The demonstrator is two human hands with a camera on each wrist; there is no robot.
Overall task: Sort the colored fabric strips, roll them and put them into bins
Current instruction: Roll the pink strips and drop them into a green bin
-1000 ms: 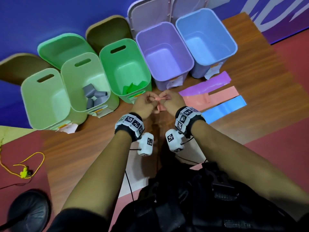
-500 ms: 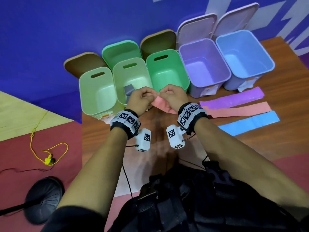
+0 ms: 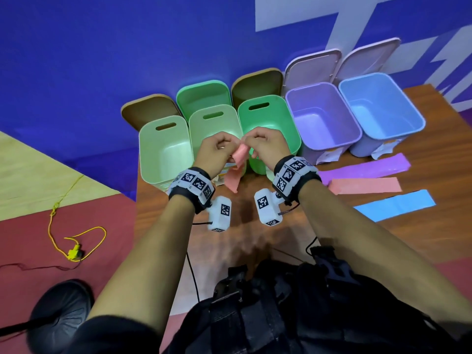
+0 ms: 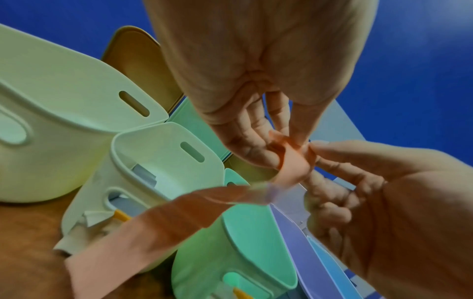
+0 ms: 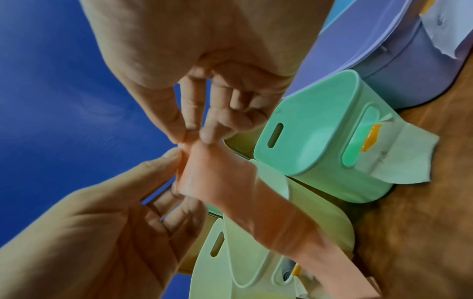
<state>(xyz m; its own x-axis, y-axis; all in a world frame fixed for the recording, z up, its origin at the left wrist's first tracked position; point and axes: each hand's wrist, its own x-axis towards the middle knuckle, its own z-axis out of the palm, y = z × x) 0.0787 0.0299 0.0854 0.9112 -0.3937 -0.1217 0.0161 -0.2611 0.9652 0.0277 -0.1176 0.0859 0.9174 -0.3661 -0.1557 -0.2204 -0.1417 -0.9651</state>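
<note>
Pinching a pink strip (image 3: 240,159) between both hands, left hand (image 3: 217,152) and right hand (image 3: 265,146), you hold it above the counter's (image 3: 421,238) back edge, its tail hanging.

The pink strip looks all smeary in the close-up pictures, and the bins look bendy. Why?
Left wrist view: the pink strip is motion-blurred where it hangs loose, sharper at the left hand; the very wide lens bends the pale green bin. Right wrist view: same smear below the right hand. Head view: sharper, edges curved.
</note>
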